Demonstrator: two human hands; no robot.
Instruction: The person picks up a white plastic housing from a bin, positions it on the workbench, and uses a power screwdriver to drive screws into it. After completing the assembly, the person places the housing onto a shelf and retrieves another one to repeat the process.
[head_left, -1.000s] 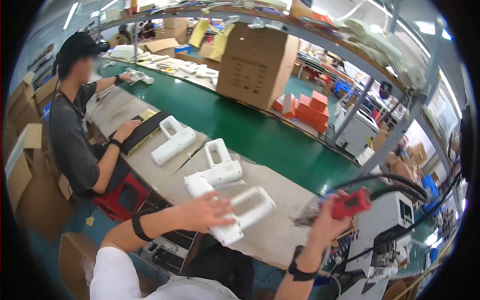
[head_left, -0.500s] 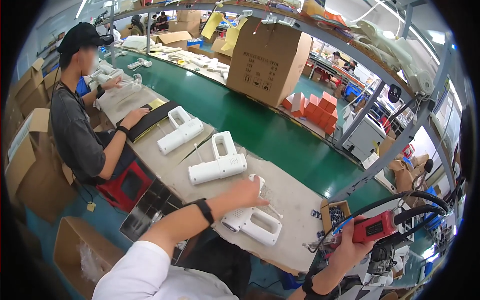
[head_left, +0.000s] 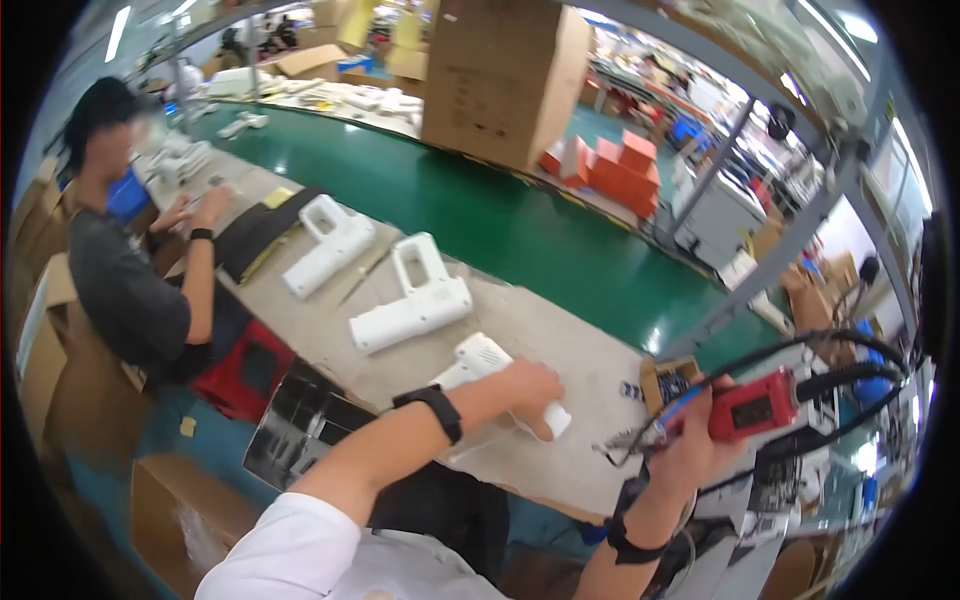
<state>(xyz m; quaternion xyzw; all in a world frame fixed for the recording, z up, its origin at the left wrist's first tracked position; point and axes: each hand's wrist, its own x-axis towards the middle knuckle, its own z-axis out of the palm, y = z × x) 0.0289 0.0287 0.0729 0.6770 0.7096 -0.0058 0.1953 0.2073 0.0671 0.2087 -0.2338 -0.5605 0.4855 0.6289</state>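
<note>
The left hand [head_left: 534, 392] is closed on the white plastic housing [head_left: 486, 352], apparently over its handle, on or just above the workbench [head_left: 592, 356]. At 4 o'clock from it, the right hand [head_left: 693, 458] grips the red corded power tool [head_left: 756, 405]. A second housing [head_left: 412, 312] lies at 10 o'clock. The held housing should prove light, rigid and rather slippery; the handle likely offers the surest hold.

white housing [head_left: 484, 356] ptly hidden behind l fingers [head_left: 541, 420], co-worker's head [head_left: 100, 125] blurry, lg carton top [head_left: 490, 20] cut off
</note>
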